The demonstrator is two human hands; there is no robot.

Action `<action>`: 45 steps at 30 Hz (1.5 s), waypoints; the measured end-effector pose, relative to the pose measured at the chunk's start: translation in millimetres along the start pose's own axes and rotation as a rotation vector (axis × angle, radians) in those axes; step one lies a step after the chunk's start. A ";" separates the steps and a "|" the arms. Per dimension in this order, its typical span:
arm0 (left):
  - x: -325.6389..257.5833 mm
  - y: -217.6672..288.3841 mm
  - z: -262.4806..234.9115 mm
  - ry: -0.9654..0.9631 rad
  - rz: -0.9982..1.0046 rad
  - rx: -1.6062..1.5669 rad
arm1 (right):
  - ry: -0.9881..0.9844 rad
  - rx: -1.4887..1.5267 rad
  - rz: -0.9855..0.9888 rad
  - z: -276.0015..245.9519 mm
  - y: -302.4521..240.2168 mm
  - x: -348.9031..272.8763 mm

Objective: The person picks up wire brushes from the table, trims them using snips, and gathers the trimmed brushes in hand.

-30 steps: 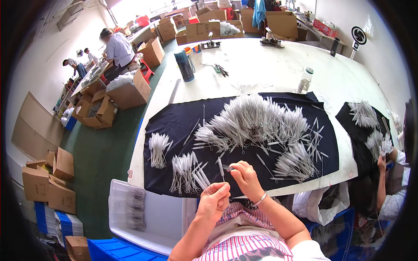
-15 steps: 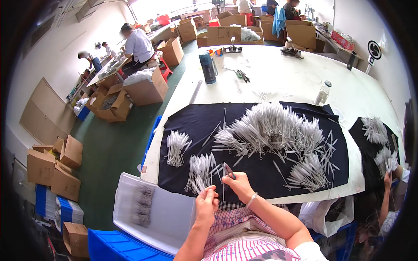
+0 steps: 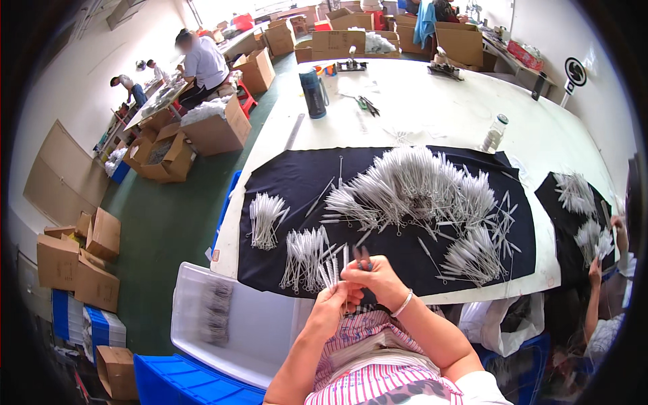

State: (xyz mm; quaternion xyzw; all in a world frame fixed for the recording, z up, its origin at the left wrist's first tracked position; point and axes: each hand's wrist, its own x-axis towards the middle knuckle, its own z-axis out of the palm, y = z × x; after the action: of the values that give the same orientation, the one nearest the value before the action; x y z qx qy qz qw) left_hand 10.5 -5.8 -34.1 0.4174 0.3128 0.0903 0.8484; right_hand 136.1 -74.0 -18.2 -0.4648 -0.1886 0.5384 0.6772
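My left hand (image 3: 331, 305) is closed around the wire ends of several small white bristle brushes (image 3: 328, 273), bristles pointing up. My right hand (image 3: 382, 282) grips a pair of pliers (image 3: 363, 259) with dark jaws pointing away from me. Its fingertips meet the brushes by my left hand. On the dark cloth (image 3: 290, 179) in front lies a big fanned pile of the same brushes (image 3: 418, 182), with wire loops at their ends. Smaller bundles lie at the far left (image 3: 266, 217), beside my left hand (image 3: 304, 256), and at the right (image 3: 475, 258).
A white plastic bin (image 3: 263, 341) holding wire pieces stands left of my lap, above a blue crate (image 3: 196, 381). On the white table (image 3: 405, 101) stand a dark flask (image 3: 312, 94) and a glass bottle (image 3: 495, 135). A co-worker's hand (image 3: 595, 271) holds brushes at the right.
My hands have come together, the right one moving toward me and right with the pliers. The brushes in my left hand now stand more upright and spread. The whole view has shifted slightly.
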 end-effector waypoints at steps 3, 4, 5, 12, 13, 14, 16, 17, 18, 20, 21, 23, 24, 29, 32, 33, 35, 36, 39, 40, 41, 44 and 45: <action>6.2 2.4 7.5 0.172 0.149 0.084 | 0.202 0.010 -0.128 -19.7 -3.9 0.3; 6.4 4.8 5.8 0.215 0.128 0.112 | 0.187 0.090 -0.106 -21.1 -10.5 -3.5; 4.6 8.7 7.2 0.159 0.094 0.086 | 0.166 0.123 -0.099 -24.6 -10.0 -4.2; 6.5 12.5 31.1 -0.137 0.018 -0.149 | 0.112 0.265 -0.031 -25.5 -8.0 -12.2; 6.6 12.9 31.8 -0.138 -0.013 -0.193 | 0.117 0.224 -0.051 -24.5 -8.6 -14.3; 6.6 12.7 31.3 -0.139 -0.017 -0.191 | 0.119 0.226 -0.052 -26.1 -8.9 -15.4; 7.1 11.3 28.5 -0.143 -0.071 -0.271 | 0.150 0.264 -0.079 -30.8 -9.3 -17.7; 7.9 10.2 27.6 -0.142 -0.073 -0.270 | 0.179 0.289 -0.108 -32.8 -7.2 -18.3; 8.6 9.3 26.7 -0.146 -0.087 -0.297 | 0.180 0.291 -0.107 -36.6 -2.8 -18.4; 8.7 8.9 27.2 -0.149 -0.103 -0.322 | 0.236 0.099 -0.239 -44.0 4.4 -20.1; 8.4 9.7 28.2 -0.170 -0.109 -0.356 | 0.240 -0.058 -0.286 -45.4 4.9 -22.3; 8.6 9.8 31.6 -0.197 -0.122 -0.387 | 0.328 -0.197 -0.419 -45.0 21.4 -17.5; 8.6 9.9 33.2 -0.194 -0.137 -0.415 | 0.411 -0.338 -0.550 -45.3 26.6 -15.9; 7.1 7.9 30.0 -0.226 -0.149 -0.492 | 0.473 -0.867 -0.673 -49.1 25.3 -15.4; 5.7 6.4 29.5 -0.228 -0.120 -0.460 | 0.514 -0.996 -0.682 -47.0 27.4 -17.1; 5.1 6.4 30.3 -0.196 -0.119 -0.448 | 0.513 -0.975 -0.673 -47.3 29.3 -16.3; 5.6 5.4 30.6 -0.167 -0.121 -0.434 | 0.516 -0.954 -0.663 -47.5 32.7 -15.9; 6.1 4.6 30.0 -0.183 -0.123 -0.446 | 0.502 -0.941 -0.656 -47.0 34.3 -16.0; 4.9 5.1 29.6 -0.225 -0.116 -0.459 | 0.488 -0.926 -0.667 -42.6 37.7 -14.9; 4.7 5.4 29.7 -0.251 -0.107 -0.465 | 0.487 -0.927 -0.685 -41.6 38.8 -14.5; 4.6 5.4 29.8 -0.252 -0.108 -0.463 | 0.478 -0.892 -0.661 -41.6 40.1 -14.5; 4.1 5.0 28.0 -0.198 -0.101 -0.446 | 0.488 -0.915 -0.681 -39.7 39.3 -15.1; 4.0 4.7 26.8 -0.210 -0.094 -0.451 | 0.486 -0.914 -0.681 -37.0 39.3 -14.9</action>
State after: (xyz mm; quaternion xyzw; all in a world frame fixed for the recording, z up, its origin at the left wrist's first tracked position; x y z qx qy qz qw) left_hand 30.4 -18.6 -20.1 0.2098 0.2141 0.0747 0.9511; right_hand 137.2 -103.7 -65.7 -0.7310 -0.3783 0.0357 0.5668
